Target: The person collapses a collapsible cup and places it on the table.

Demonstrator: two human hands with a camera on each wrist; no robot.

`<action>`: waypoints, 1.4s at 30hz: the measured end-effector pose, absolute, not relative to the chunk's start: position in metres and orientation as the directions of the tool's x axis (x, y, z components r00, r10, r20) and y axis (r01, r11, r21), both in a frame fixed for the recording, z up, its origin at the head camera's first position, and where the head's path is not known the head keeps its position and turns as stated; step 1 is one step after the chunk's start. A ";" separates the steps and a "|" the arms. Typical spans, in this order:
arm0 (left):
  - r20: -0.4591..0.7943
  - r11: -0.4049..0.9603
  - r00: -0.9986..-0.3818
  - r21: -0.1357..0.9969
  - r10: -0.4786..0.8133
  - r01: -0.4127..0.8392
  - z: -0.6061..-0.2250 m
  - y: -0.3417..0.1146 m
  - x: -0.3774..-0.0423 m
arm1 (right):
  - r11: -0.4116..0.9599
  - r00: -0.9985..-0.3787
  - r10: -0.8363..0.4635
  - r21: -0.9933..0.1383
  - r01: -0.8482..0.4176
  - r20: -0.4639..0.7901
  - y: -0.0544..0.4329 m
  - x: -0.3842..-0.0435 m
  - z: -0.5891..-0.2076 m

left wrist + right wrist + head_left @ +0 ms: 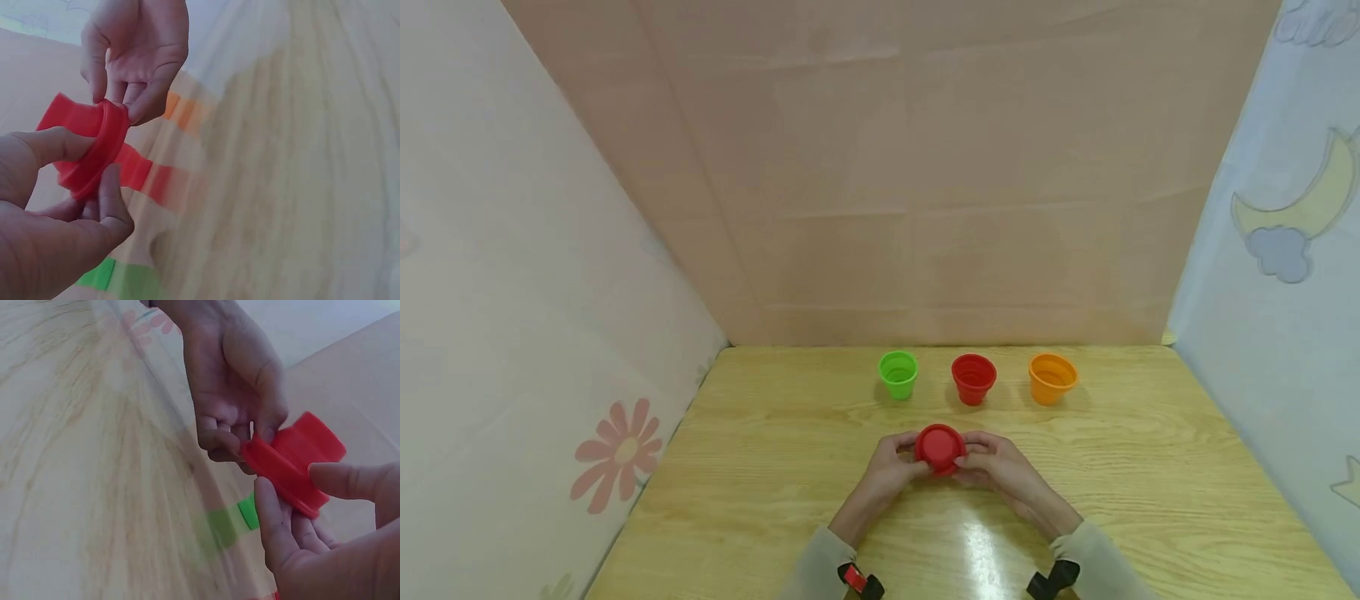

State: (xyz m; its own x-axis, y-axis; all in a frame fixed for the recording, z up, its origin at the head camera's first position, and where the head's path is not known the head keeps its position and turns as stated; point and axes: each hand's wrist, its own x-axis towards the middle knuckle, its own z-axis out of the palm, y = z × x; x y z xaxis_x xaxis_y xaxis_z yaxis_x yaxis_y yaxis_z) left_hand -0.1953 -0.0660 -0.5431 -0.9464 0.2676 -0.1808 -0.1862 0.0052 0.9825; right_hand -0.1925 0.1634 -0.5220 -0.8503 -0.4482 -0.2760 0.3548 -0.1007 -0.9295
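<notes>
Between both hands is a red collapsible cup [940, 447], its base turned toward the head camera and its wide rim facing away. My left hand [891, 471] grips it from the left; in the left wrist view the thumb lies along the cup's side and the fingers [112, 200] are at the rim. On the other side my right hand [996, 469] pinches the cup between thumb and fingers, as the right wrist view also shows, with its thumb [344, 480] on the side wall. The inside of the held cup is hidden.
Beyond the hands, a green cup [898, 374], another red cup [973, 379] and an orange cup [1052, 378] stand upright in a row on the wooden table [760, 483]. A beige sheet [925, 167] rises behind them, and pale decorated walls flank the table.
</notes>
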 end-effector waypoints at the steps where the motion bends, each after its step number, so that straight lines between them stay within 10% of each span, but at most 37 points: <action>1: -0.181 0.008 -0.944 0.982 0.274 -0.186 -0.543 -0.067 -0.195 | -0.109 -0.845 -0.465 -0.929 0.352 -0.266 0.164 -0.192 -0.521; 42: -0.199 -0.168 -0.853 0.935 0.483 -0.313 -0.544 -0.082 -0.197 | -0.274 -0.790 -0.539 -0.826 0.492 -0.292 0.176 -0.193 -0.523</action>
